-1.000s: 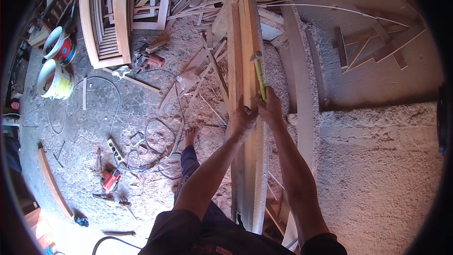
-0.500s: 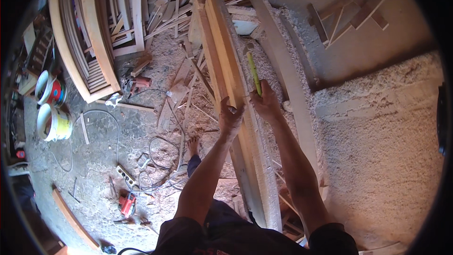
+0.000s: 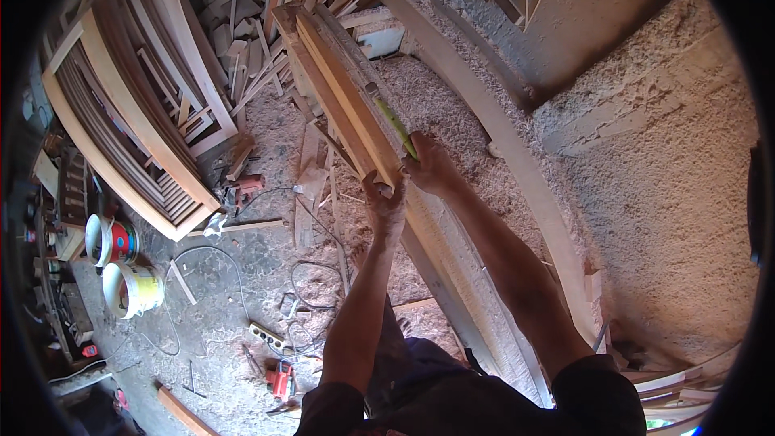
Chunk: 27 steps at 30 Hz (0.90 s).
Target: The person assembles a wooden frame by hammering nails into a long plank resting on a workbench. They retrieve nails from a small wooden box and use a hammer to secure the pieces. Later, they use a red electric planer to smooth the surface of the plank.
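Observation:
My right hand [image 3: 433, 165] is closed round the yellow-green handle of a hammer [image 3: 393, 124]. The hammer points away from me, and its metal head lies just over the right side of a long wooden bench [image 3: 456, 274]. Along the bench run long wooden strips [image 3: 343, 89], side by side. My left hand [image 3: 386, 203] is on the near part of these strips, thumb and fingers curled round the wood. My two hands are close together, the right one slightly farther away.
Curved wooden frames [image 3: 121, 105] lean at the far left. Two buckets [image 3: 133, 289], power tools [image 3: 281, 379], a power strip [image 3: 266, 337] and cables lie on the left floor. Offcuts [image 3: 250, 56] pile up beyond the bench. A curved board [image 3: 500, 125] and shavings lie to the right.
The view has turned, so the bench slants more to the left. The hammer stays in my right hand, its head now closer to the strips. My left hand keeps its hold.

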Available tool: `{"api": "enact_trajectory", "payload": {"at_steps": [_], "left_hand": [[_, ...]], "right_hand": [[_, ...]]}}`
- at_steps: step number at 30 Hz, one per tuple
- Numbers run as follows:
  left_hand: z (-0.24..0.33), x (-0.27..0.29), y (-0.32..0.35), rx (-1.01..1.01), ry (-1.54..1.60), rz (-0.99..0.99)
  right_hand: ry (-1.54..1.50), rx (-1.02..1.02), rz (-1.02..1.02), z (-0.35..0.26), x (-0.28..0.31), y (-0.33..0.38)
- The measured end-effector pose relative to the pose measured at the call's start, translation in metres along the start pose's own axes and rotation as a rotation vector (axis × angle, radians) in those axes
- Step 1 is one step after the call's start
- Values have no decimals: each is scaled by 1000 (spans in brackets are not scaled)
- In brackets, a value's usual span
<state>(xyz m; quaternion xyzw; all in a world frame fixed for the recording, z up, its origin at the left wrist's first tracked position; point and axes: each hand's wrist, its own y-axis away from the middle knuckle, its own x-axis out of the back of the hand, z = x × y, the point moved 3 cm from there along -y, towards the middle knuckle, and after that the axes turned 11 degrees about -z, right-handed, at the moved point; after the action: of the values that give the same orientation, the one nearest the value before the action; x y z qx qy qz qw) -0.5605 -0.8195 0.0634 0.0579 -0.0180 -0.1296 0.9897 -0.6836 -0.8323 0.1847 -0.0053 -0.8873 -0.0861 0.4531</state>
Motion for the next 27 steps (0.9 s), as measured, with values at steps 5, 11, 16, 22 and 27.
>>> {"api": "enact_trajectory", "payload": {"at_steps": [5, 11, 16, 22, 27], "left_hand": [[-1, 0, -2, -20, -16, 6], [23, 3, 0, -225, -176, 101], [52, 14, -11, -520, -276, -42], [51, 29, -39, -564, -357, -333], [42, 29, -46, -487, -406, -412]], "right_hand": [[8, 35, 9, -3, 2, -2], [-37, -19, -52, -3, 7, -3], [-40, -23, -80, 9, 7, -5], [-107, -1, -80, 10, 3, -7], [-211, 8, -8, 13, 9, 11]]}}
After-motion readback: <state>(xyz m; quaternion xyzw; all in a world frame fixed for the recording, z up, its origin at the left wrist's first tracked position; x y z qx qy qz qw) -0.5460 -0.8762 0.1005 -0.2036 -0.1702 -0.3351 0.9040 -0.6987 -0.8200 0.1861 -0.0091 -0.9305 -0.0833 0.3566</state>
